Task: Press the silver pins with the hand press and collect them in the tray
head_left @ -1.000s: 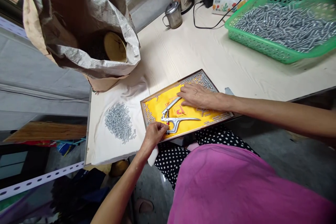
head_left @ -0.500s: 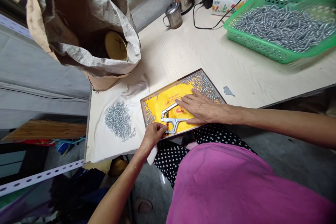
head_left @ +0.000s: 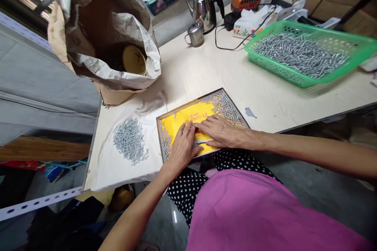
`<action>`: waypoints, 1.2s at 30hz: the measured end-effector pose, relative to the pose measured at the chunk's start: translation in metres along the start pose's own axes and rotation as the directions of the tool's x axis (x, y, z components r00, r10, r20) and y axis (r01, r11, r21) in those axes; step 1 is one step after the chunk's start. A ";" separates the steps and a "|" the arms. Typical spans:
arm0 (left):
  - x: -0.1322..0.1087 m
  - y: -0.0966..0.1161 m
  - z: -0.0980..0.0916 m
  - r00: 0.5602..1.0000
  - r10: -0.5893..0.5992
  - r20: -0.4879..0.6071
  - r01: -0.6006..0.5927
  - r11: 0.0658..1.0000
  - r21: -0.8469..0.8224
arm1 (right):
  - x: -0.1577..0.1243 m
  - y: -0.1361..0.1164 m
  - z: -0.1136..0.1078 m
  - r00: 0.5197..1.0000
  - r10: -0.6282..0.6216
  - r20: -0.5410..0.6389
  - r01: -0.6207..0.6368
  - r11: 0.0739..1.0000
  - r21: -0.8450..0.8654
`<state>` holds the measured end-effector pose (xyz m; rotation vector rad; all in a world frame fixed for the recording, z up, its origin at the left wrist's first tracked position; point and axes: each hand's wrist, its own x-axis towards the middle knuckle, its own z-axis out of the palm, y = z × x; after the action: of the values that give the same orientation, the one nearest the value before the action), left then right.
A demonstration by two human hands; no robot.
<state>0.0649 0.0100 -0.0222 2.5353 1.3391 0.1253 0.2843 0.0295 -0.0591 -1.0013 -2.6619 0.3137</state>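
Note:
A shallow framed tray (head_left: 165, 117) with a yellow printed lining lies at the table's near edge, small silver screws (head_left: 223, 104) heaped along its sides. My left hand (head_left: 182, 147) lies flat on the yellow lining, fingers stretched out. My right hand (head_left: 219, 130) also rests flat there, fingers spread toward the left hand. Both cover a silver plier-like hand tool (head_left: 202, 141), of which only a short strip shows between them. Whether either hand grips it is hidden.
A pile of screws (head_left: 129, 140) lies on a white cloth (head_left: 118, 168) left of the tray. A big paper sack (head_left: 103, 31) stands behind it. A green basket (head_left: 306, 53) full of screws sits at the right; a kettle (head_left: 204, 6), metal cup (head_left: 196, 34) and cable farther back.
My left hand left the tool's handle end at the tray's near edge and now lies flat over the tool. My right hand slid nearer and left. The camera tilted up slightly.

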 end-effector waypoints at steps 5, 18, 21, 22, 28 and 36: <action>0.024 -0.008 0.001 0.996 -0.011 0.089 0.008 1.000 0.027 | -0.003 0.002 0.003 0.997 0.065 -0.048 -0.069 0.995 -0.073; 0.019 -0.011 0.020 0.986 -0.125 -0.109 0.120 0.992 -0.047 | 0.030 0.007 -0.003 0.986 0.084 0.145 -0.072 0.994 -0.082; 0.008 -0.016 0.015 0.964 -0.132 -0.229 0.122 0.991 -0.055 | 0.027 0.015 -0.007 0.991 0.083 0.102 -0.080 0.996 -0.039; 0.002 -0.018 0.013 0.948 -0.143 -0.286 0.131 0.989 -0.061 | 0.026 0.017 -0.009 0.993 0.070 0.095 -0.069 0.998 -0.013; -0.024 -0.012 0.006 0.940 -0.063 -0.334 0.070 0.998 0.008 | 0.024 0.021 -0.006 1.000 0.019 0.018 -0.019 1.000 0.021; -0.010 0.029 0.036 0.987 0.077 -0.140 -0.077 0.997 0.002 | 0.072 0.036 -0.003 0.987 0.161 0.009 -0.154 0.957 -0.247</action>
<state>0.0893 -0.0206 -0.0478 2.6191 1.2882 0.3261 0.2549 0.1047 -0.0542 -1.2969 -2.6997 0.0283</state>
